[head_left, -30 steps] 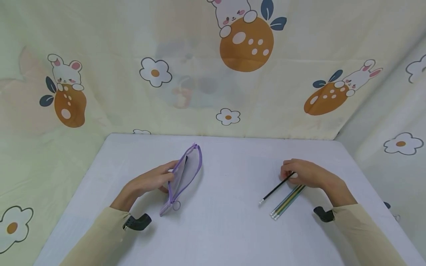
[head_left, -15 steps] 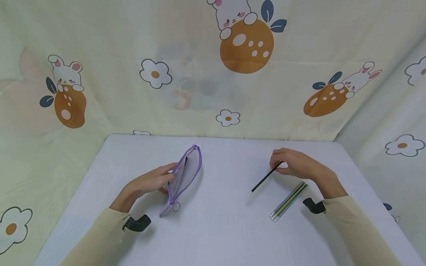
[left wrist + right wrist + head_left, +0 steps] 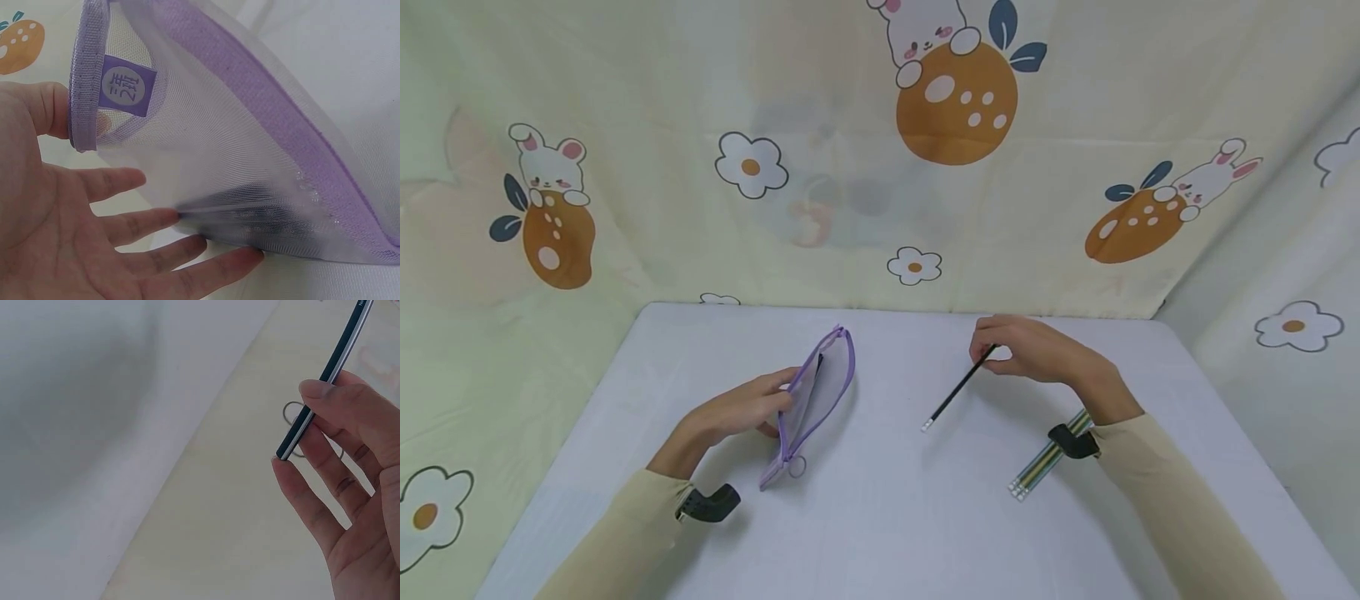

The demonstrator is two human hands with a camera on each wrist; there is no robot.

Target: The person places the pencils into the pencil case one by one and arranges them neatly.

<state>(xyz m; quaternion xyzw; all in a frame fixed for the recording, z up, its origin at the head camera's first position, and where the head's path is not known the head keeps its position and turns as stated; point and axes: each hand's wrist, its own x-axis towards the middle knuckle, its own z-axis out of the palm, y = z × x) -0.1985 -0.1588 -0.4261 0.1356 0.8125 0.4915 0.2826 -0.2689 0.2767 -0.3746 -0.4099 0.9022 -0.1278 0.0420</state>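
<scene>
My left hand (image 3: 741,412) holds a translucent mesh zip pouch (image 3: 852,360) with purple trim, its mouth spread apart. In the left wrist view the thumb hooks the pouch's edge by a purple tag (image 3: 128,85), and the fingers extend along the outer side. A dark shape (image 3: 250,212) shows through the mesh at the bottom. Above the table, right of the pouch, my right hand (image 3: 1037,350) pinches a dark pencil (image 3: 958,389) between thumb and fingers. The pencil slants down to the left, its white eraser end lowest. Several striped pencils (image 3: 1037,468) lie side by side beneath the right wrist.
The white table (image 3: 880,533) reaches back to a patterned cloth (image 3: 835,208) hanging behind and at both sides. A small ring (image 3: 797,467) hangs at the pouch's near end. A black wrist camera (image 3: 1073,442) overlaps the striped pencils in the head view.
My right hand has carried the dark pencil left and away from me, from beside the striped pencils toward the pouch. My left hand and the pouch have stayed nearly still.
</scene>
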